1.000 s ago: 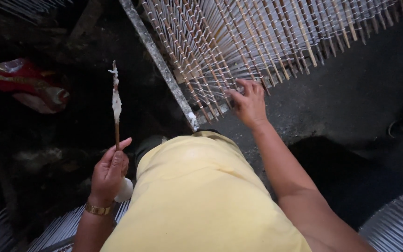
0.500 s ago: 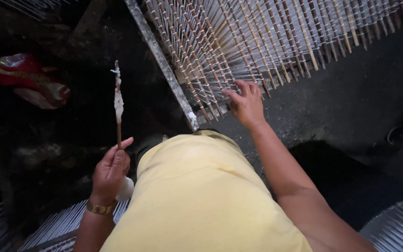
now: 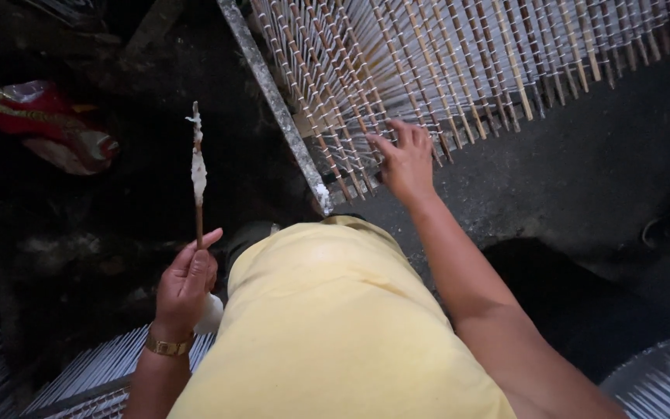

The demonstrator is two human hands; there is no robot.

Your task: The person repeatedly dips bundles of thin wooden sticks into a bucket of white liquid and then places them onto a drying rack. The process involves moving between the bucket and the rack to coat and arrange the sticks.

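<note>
Head view: two hands [image 3: 184, 283]; one stick [image 3: 198, 174]

Dark, grimy floor [image 3: 583, 178] in dim light; a crumpled red wrapper [image 3: 48, 128] lies at the left.

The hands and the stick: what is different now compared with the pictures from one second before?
Little changed. The right hand stays on the lower edge of the rack of sticks, its fingers spread slightly more over the stick ends. The left hand keeps holding the white-coated stick upright, in the same place. Nothing was taken up or released. The red bag did not move.
</note>
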